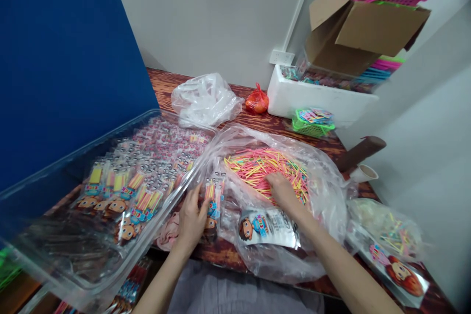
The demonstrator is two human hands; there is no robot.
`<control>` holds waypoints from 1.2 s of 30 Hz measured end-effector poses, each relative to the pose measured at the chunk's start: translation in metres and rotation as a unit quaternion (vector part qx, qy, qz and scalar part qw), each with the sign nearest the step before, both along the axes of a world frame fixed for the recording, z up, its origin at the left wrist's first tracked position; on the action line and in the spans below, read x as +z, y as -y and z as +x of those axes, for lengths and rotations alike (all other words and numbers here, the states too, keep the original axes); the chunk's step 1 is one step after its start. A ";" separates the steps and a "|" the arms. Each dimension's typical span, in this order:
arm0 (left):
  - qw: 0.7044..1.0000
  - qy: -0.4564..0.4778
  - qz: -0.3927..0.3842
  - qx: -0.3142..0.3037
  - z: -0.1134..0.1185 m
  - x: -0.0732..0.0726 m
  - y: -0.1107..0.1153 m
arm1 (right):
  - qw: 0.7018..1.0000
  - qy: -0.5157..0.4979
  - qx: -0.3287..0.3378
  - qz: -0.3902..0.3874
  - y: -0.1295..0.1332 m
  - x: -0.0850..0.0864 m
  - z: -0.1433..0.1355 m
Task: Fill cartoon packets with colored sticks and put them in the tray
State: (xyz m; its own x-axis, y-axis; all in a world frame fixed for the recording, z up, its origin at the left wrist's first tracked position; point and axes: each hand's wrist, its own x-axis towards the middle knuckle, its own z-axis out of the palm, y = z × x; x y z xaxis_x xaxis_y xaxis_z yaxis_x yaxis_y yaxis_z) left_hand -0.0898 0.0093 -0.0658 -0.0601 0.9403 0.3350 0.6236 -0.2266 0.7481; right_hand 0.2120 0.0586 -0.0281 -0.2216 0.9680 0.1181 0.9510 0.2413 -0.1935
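My right hand (pixel 282 190) reaches into a heap of thin pink and yellow sticks (pixel 253 169) lying in a large clear plastic bag (pixel 324 176). Its fingers are bent together among the sticks, and the tips are partly hidden. My left hand (pixel 191 218) rests beside the tub with fingers stretched, the thumb touching the edge of a small clear packet (pixel 210 206) that has a cartoon figure and sticks inside. A silver printed pouch (pixel 270 227) lies on the bag below my right hand. Left of my left hand, a clear plastic tub (pixel 184 181) holds many filled packets (pixel 147 201).
Behind lie a crumpled clear bag (pixel 206 98), a red bag of round fruit (pixel 257 101), a green basket (pixel 312 129) and a white foam box (pixel 312 98) under an open carton (pixel 382 27). At right are a brown tube (pixel 362 152), paper cup (pixel 364 173) and printed film (pixel 401 274).
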 end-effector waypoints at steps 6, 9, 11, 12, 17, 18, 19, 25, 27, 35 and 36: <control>1.000 -0.011 -0.008 -0.007 -0.001 -0.004 -0.001 | 0.991 0.131 0.031 -0.014 -0.009 0.004 0.002; 1.000 -0.021 -0.003 -0.010 -0.001 -0.007 -0.001 | 0.985 0.168 0.043 -0.016 -0.008 0.006 0.003; 1.000 -0.025 -0.003 -0.011 -0.001 -0.009 -0.001 | 0.981 0.186 0.043 -0.013 -0.006 0.006 0.005; 1.000 -0.026 -0.004 -0.011 -0.001 -0.009 -0.001 | 0.980 0.194 0.044 -0.009 -0.006 0.006 0.006; 0.999 -0.033 -0.009 -0.013 -0.001 -0.007 -0.001 | 0.973 0.221 0.067 0.013 -0.008 0.004 0.001; 0.999 -0.034 -0.010 -0.013 -0.001 -0.007 -0.001 | 0.971 0.224 0.076 0.017 -0.008 0.004 0.000; 0.999 -0.035 -0.010 -0.012 -0.001 -0.006 -0.001 | 0.970 0.226 0.086 0.021 -0.009 0.003 0.000; 0.999 -0.035 -0.012 -0.014 -0.001 -0.008 -0.002 | 0.966 0.225 0.117 0.054 -0.009 -0.005 0.009; 0.999 -0.038 -0.015 -0.014 -0.002 -0.010 -0.002 | 0.966 0.219 0.118 0.067 -0.010 -0.010 0.013; 0.999 -0.047 -0.007 -0.010 -0.005 -0.015 -0.001 | 0.969 0.195 0.114 0.101 -0.013 -0.023 0.020; 0.999 -0.047 -0.008 -0.010 -0.004 -0.015 -0.001 | 0.970 0.192 0.113 0.103 -0.013 -0.024 0.021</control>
State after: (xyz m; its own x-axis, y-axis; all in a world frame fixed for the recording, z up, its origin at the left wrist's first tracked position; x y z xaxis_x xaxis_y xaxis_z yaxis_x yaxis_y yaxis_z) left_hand -0.0942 0.0107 -0.0810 -0.0099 0.9461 0.3237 0.6872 -0.2288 0.6895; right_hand 0.2326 0.0719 -0.0519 -0.4903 0.8548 0.1702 0.8622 0.4472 0.2381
